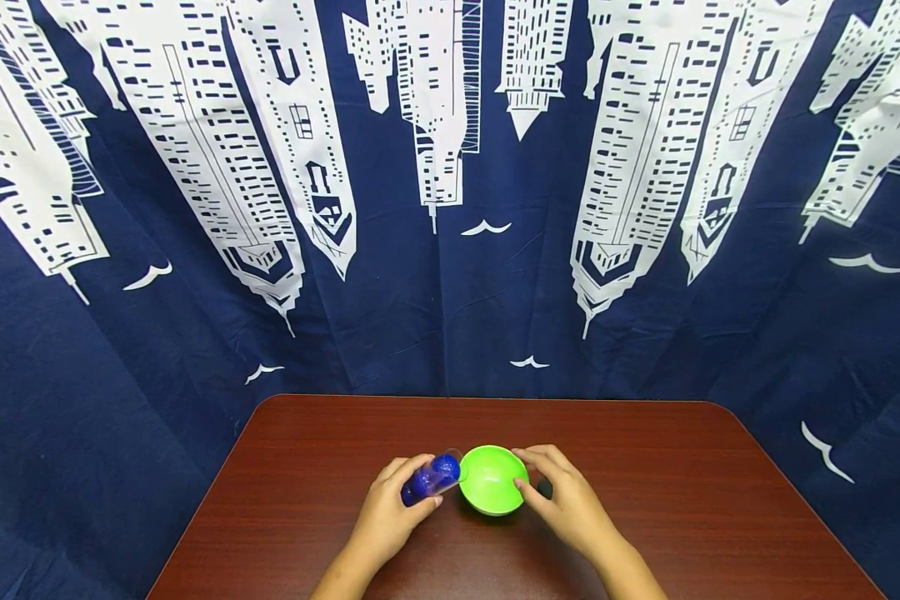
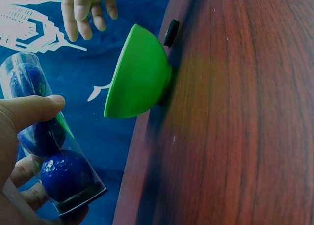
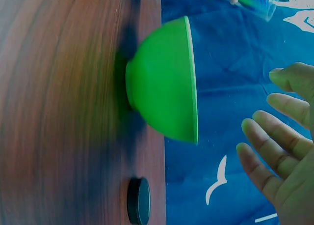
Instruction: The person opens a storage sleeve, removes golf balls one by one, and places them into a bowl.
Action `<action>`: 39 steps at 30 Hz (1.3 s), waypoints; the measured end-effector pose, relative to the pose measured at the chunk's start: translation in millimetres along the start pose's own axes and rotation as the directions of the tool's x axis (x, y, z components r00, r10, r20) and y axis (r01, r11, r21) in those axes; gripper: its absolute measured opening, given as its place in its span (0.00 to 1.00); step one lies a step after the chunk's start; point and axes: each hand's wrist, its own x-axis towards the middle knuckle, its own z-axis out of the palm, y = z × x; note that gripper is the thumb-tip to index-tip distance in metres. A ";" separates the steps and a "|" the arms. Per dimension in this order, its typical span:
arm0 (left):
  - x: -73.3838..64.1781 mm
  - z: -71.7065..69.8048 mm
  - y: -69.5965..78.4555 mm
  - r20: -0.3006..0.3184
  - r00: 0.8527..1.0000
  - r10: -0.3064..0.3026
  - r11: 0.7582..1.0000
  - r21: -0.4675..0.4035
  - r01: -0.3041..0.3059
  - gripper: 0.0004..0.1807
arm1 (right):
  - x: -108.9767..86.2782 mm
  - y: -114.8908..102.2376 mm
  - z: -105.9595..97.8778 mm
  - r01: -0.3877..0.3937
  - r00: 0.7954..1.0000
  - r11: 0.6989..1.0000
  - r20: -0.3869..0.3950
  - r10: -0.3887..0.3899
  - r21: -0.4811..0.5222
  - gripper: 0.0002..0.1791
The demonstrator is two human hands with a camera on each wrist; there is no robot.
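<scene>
Left hand (image 1: 392, 510) grips the tube (image 1: 435, 477), best tipped slowly over the bowl (image 1: 492, 479) inside the table's far edge (image 1: 487, 400). Right hand (image 1: 566, 497) is loose.

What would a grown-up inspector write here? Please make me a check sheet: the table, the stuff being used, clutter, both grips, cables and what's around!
Surface: reddish-brown table with a wood-grain look.
Job's things: green bowl upright on the table; clear tube, held tilted above the table, with three blue balls showing inside; small black disc on the table near the bowl.
Clutter: nothing seen.
Left grip: fingers and thumb round the tube.
Right grip: holding nothing, fingers spread near the bowl, not touching it.
Cables: nothing seen.
Surroundings: dark blue cloth with white upside-down buildings and white birds.
</scene>
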 end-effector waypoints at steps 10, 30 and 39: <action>2.4 0.7 8.3 -0.047 0.999 0.020 0.998 0.064 -0.017 0.30 | -0.3 -9.1 12.7 0.051 0.998 0.990 -0.037 -0.047 0.132 0.23; 4.2 7.2 16.4 -0.121 0.974 0.191 0.941 0.304 -0.147 0.33 | -3.3 -18.8 26.4 -0.031 0.998 0.941 0.067 0.009 0.336 0.23; 4.5 7.4 19.5 -0.120 0.947 0.298 0.883 0.412 -0.226 0.32 | -4.9 -26.7 26.7 -0.132 0.985 0.893 0.156 0.070 0.431 0.24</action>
